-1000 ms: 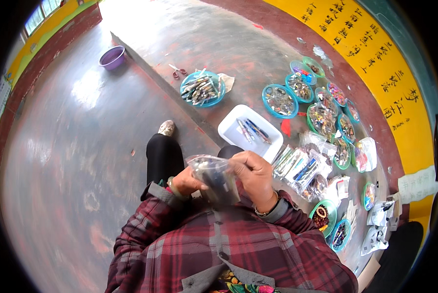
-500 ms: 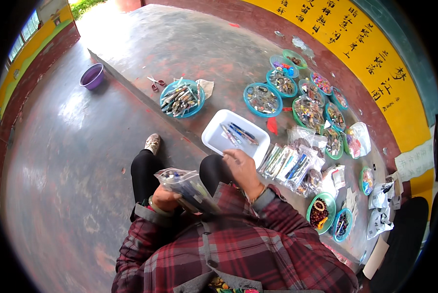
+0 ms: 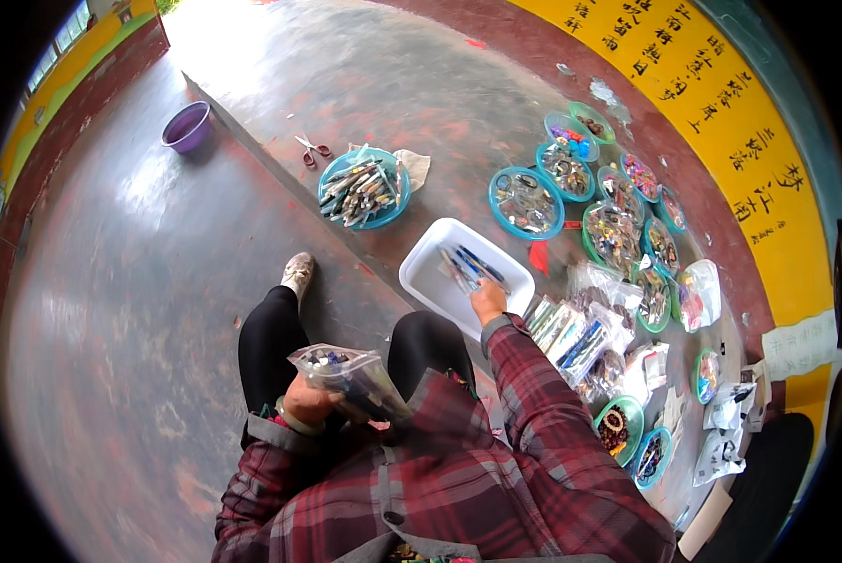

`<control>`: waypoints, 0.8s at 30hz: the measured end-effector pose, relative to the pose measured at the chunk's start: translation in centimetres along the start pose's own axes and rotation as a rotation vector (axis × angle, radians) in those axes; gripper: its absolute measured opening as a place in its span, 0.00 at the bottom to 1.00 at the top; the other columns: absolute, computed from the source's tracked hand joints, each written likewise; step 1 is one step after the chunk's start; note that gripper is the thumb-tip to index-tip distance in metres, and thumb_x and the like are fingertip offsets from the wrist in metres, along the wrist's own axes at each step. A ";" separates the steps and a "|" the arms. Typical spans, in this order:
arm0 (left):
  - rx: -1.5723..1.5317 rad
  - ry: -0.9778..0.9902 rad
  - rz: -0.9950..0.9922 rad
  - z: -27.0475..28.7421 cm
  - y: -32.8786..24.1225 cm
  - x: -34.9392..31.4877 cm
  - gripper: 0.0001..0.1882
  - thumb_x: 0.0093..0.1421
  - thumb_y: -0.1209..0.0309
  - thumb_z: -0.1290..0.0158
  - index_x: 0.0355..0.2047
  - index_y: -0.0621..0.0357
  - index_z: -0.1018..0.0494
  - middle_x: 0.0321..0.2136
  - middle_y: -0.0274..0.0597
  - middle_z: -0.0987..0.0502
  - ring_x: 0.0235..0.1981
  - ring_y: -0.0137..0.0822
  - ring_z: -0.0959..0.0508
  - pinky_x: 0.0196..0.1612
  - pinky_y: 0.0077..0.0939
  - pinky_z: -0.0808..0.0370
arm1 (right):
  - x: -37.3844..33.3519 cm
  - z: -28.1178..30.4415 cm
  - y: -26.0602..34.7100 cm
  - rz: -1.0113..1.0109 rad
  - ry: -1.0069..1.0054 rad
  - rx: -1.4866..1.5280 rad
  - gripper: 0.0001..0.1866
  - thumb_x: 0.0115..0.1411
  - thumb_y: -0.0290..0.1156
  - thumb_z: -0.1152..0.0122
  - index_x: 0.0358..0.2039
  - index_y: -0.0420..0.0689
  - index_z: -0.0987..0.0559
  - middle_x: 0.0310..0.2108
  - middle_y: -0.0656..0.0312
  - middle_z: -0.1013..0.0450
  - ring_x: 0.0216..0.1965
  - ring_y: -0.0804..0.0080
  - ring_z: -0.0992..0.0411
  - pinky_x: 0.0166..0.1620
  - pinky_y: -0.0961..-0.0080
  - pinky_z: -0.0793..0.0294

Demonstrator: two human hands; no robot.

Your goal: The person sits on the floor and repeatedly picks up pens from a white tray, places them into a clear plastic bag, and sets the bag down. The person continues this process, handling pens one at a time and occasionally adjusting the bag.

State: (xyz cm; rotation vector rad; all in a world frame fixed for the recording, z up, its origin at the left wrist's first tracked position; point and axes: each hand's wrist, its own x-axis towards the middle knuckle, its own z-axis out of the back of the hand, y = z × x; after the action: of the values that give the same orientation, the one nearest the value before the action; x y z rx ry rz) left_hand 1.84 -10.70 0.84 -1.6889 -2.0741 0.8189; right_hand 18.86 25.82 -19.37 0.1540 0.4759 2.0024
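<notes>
My left hand is closed around a clear zip bag held above my lap. Dark pens and other small pieces show through its plastic. My right hand reaches over the near rim of a white plastic tray, fingers drawn together at the near ends of several pens. Some of these pens are blue, others pale. The fingertips are partly hidden by the hand itself.
Beyond the tray stands a blue basket of many pens, with red-handled scissors beside it. Bagged pens lie right of the tray. Several bowls of small items fill the far right. A purple basin sits far left.
My right hand has moved forward from the near edge of the tray to the pens inside it. My left hand still holds the bag, now tilted a little differently.
</notes>
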 end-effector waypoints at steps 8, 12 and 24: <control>0.019 0.017 0.083 -0.2 -0.6 0.8 0.30 0.38 0.71 0.35 0.43 0.71 0.30 0.38 0.51 0.23 0.40 0.40 0.22 0.46 0.32 0.27 | 2.7 -2.4 -0.2 -0.017 0.018 -0.170 0.11 0.51 0.28 0.48 0.34 0.38 0.24 0.35 0.44 0.25 0.40 0.49 0.27 0.45 0.58 0.29; 0.033 -0.016 0.097 0.5 -0.2 0.8 0.28 0.37 0.73 0.36 0.41 0.69 0.29 0.39 0.50 0.23 0.40 0.39 0.23 0.46 0.32 0.27 | 2.8 -2.9 -0.6 0.002 0.024 -0.212 0.10 0.51 0.28 0.48 0.33 0.37 0.25 0.34 0.43 0.25 0.40 0.50 0.26 0.45 0.60 0.28; 0.082 0.004 0.062 -0.9 0.3 1.4 0.30 0.40 0.72 0.37 0.45 0.68 0.31 0.41 0.46 0.24 0.42 0.37 0.24 0.48 0.32 0.29 | -4.0 4.8 0.3 -0.246 -0.022 1.126 0.10 0.52 0.25 0.38 0.34 0.37 0.27 0.25 0.60 0.26 0.25 0.77 0.26 0.28 0.85 0.27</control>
State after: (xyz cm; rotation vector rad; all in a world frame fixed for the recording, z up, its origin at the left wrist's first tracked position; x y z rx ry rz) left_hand 2.35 -9.14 1.24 -1.7165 -1.9663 0.9062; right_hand 21.95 23.46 -14.50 0.7574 1.4811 1.2907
